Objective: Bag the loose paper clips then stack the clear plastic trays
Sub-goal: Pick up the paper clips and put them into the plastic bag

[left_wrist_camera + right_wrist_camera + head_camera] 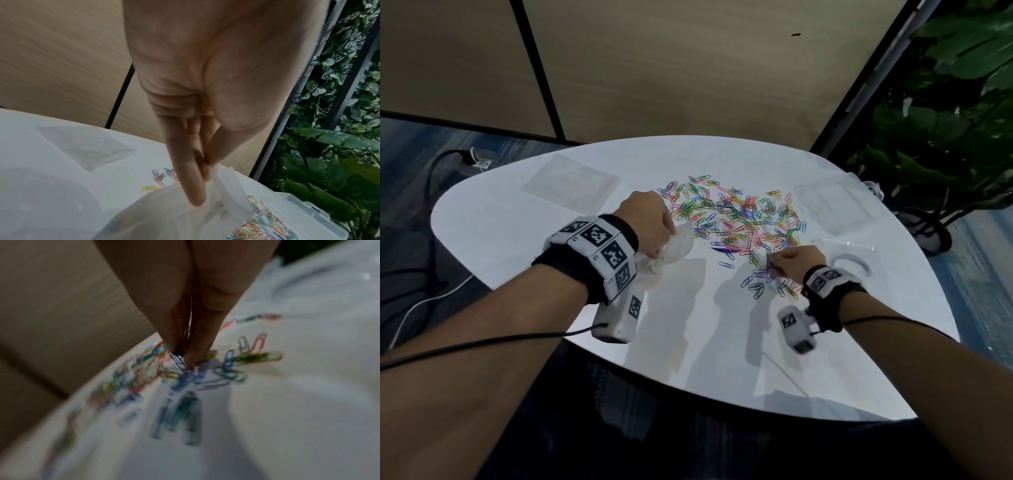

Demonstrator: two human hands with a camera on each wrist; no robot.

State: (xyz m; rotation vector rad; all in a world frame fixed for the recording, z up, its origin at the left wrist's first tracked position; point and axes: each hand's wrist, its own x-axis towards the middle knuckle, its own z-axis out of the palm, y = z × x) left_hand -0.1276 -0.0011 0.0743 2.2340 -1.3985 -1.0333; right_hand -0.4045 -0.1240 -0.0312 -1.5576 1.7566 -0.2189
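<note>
Paper clips [736, 222]: spread on the desk [585, 212], between and beyond both hands.
Bag [674, 250]: in the left hand [650, 222], left of the clips.
Flat bags [570, 181]: beyond the left hand.
Trays [835, 205]: beyond the right hand [796, 262].
Plant [955, 102]: right of the desk.

Coloured paper clips [739, 219] lie scattered in a loose heap across the middle of the white table [551, 240], with a smaller cluster nearer the front edge. A small clear plastic bag [674, 246], crumpled and raised off the surface, sits left of the heap. 1 clear tray [835, 205] lies flat right of the clips.
</note>
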